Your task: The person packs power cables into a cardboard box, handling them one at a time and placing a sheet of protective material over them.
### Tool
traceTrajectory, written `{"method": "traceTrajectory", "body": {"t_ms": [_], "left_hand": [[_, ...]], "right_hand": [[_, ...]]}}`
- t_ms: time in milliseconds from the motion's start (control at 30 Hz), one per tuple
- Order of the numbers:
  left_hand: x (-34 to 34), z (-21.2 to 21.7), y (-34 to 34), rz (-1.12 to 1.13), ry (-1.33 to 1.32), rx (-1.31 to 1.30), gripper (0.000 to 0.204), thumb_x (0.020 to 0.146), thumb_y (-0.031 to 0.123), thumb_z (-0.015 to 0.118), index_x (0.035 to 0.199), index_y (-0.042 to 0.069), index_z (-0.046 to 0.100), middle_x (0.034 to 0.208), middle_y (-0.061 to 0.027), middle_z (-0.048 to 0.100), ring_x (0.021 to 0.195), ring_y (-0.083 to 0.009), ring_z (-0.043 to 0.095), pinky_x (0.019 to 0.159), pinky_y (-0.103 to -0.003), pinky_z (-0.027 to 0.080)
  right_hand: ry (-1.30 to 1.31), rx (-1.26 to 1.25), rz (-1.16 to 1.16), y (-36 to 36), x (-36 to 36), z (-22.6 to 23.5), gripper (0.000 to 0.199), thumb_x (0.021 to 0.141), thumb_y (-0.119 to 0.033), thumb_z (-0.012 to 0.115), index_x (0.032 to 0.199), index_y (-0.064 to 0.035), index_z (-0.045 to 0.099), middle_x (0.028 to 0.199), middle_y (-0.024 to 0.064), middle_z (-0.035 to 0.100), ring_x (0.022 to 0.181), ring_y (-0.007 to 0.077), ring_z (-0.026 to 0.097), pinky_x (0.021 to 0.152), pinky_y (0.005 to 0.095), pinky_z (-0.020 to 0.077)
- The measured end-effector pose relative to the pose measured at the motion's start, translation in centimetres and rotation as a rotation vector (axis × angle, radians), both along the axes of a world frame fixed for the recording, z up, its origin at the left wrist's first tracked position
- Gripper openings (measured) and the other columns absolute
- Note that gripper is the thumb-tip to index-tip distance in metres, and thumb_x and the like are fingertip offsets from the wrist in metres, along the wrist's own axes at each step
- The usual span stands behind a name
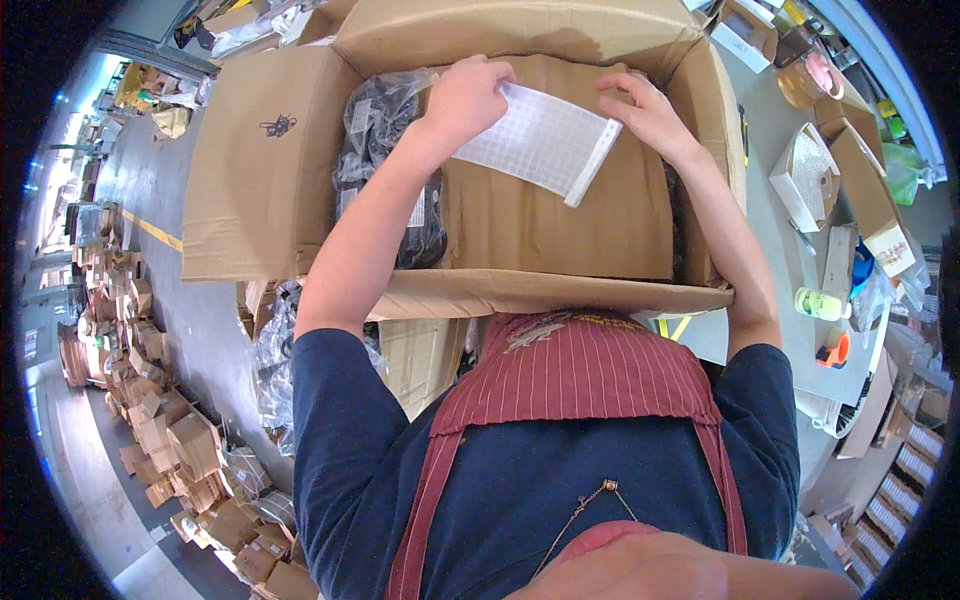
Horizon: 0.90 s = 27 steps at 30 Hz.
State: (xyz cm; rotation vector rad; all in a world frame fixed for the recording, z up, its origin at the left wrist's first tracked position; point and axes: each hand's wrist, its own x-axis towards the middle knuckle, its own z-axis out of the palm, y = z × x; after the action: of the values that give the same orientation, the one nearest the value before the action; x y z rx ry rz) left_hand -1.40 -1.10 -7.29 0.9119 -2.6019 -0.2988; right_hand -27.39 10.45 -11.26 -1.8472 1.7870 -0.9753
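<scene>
Both hands are up over the big open cardboard box [262,170], and between them stretches a white sheet of small stickers [541,141], a thin, flat rectangle printed with a fine grid, its right end folded back into a narrow strip. The left hand [466,99] has its grip pinching the sheet's upper left corner, fingers curled over the edge. The right hand [648,112] rests its fingertips on the upper right end of the sheet, grip loosely spread, thumb reaching toward the paper.

The sheet hangs tilted just above a flat brown cardboard divider [555,215], matte and lightly creased, that covers most of the box's inside. To its left, glossy black items in crinkled clear plastic bags [385,160] fill the remaining gap of the box, packed against the wall. The box's flaps splay outward, the near one pressing against the person's striped maroon apron [590,370].

Off to the right, the grey counter [770,220] carries smaller open cartons, a roll of tape [812,78] and a small green-capped bottle [818,303].
</scene>
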Motion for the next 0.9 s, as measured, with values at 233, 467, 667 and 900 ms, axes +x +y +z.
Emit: {"method": "traceTrajectory", "body": {"t_ms": [233,467,667,900], "left_hand": [[-0.1,-0.7,0.1,0.000,-0.077,0.086,0.025,0.081,0.007,0.051,0.099,0.007,0.068,0.097,-0.0190,0.066,0.093,-0.0381,0.062,0.081,-0.046,0.049],[0.0,-1.8,0.1,0.033,-0.281,0.202,0.024,0.079,0.013,0.055,0.095,0.001,0.067,0.098,-0.0211,0.065,0.096,-0.0389,0.062,0.086,-0.046,0.049],[0.0,-2.0,0.1,0.051,-0.290,0.078,0.026,0.084,0.018,0.056,0.104,0.003,0.064,0.106,-0.0214,0.060,0.102,-0.0396,0.059,0.089,-0.046,0.047],[-0.1,-1.6,0.3,-0.012,-0.285,0.098,0.027,0.087,0.020,0.057,0.107,0.003,0.062,0.108,-0.0198,0.059,0.103,-0.0387,0.058,0.090,-0.046,0.047]], "right_hand": [[0.197,0.047,-0.080,0.2,-0.4,-0.2,0.041,0.084,-0.033,0.064,0.117,-0.0084,0.062,0.118,0.0179,0.057,0.116,0.0344,0.052,0.097,0.0425,0.0421],[0.599,0.314,-0.102,0.9,0.4,-0.2,0.055,0.081,-0.023,0.066,0.133,-0.0102,0.050,0.136,0.0181,0.045,0.126,0.0374,0.046,0.105,0.0452,0.0387],[0.620,0.332,-0.047,0.8,-0.1,-0.8,0.055,0.077,-0.007,0.060,0.131,-0.0063,0.050,0.130,0.0231,0.048,0.120,0.0399,0.052,0.099,0.0459,0.0444],[0.564,0.423,0.006,0.6,0.0,-0.6,0.041,0.077,-0.005,0.056,0.118,-0.0002,0.056,0.118,0.0256,0.055,0.108,0.0410,0.058,0.092,0.0446,0.0491]]}}
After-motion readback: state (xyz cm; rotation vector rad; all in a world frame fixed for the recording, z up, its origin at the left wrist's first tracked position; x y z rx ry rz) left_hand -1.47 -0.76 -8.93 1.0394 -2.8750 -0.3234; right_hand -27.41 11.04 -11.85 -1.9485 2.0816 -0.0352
